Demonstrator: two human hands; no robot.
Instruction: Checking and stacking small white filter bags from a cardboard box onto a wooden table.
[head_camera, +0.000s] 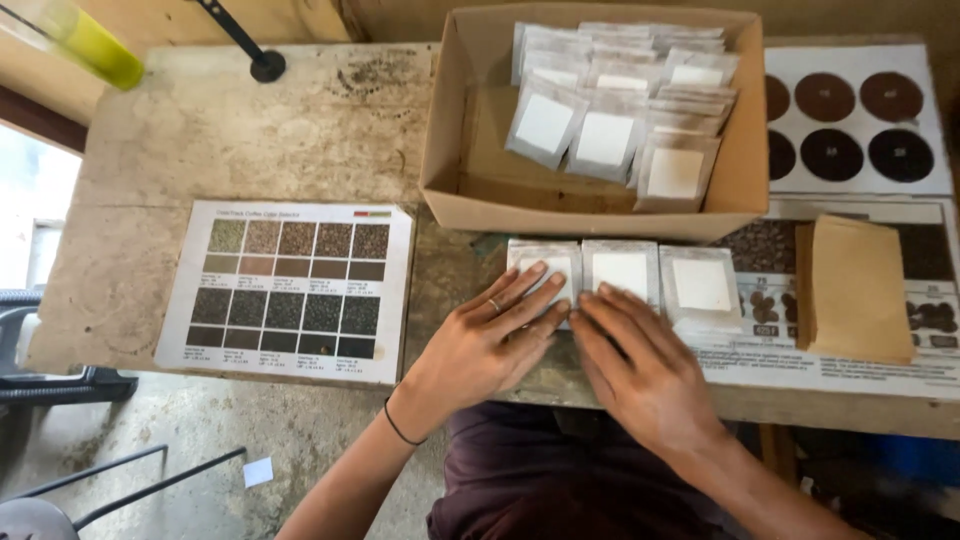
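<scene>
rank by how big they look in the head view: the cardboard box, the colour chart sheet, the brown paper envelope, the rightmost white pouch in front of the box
1. cardboard box, largest
2. colour chart sheet, somewhat smaller
3. brown paper envelope
4. rightmost white pouch, smallest

All lie on the same table at a similar distance, so the order looks dependable.

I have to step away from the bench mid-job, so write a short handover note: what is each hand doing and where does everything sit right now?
Left hand: flat, fingers on the leftmost white-labelled pouch.
Right hand: flat, fingertips at the lower edge of the middle pouch.
Third pouch lies to the right, untouched.
Done: three pouches laid in a row on the table.
Left: many pouches still stand in the cardboard box.
Brown paper bags and colour chart lie alongside.
</scene>
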